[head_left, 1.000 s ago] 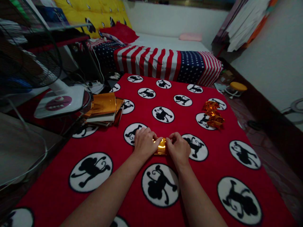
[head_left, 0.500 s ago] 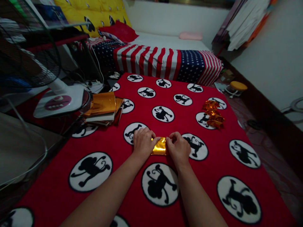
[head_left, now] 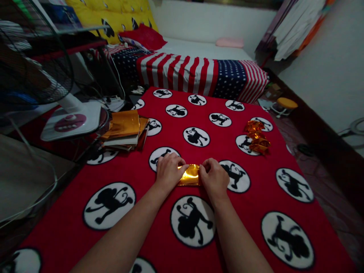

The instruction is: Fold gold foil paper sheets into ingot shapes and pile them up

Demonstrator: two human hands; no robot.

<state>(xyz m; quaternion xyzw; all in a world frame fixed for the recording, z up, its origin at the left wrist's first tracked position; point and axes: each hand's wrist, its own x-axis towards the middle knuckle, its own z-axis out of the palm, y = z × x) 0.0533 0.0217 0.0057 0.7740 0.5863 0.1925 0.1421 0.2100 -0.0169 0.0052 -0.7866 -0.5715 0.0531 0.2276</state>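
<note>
Reaching forward, the left hand (head_left: 170, 171) and right hand (head_left: 214, 176) curl inward, fingers clamped on the gold paper (head_left: 190, 176) between them.

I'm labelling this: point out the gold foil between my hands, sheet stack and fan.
Gold foil (head_left: 190, 175), head view: shiny middle.
Sheet stack (head_left: 124, 125), head view: orange top.
Fan (head_left: 69, 123), head view: pink base panel.

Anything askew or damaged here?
The paper stack by the left edge of the red cloth looks askew: its edges do not line up. No damage shows on the gold foil between left hand and right hand.
</note>
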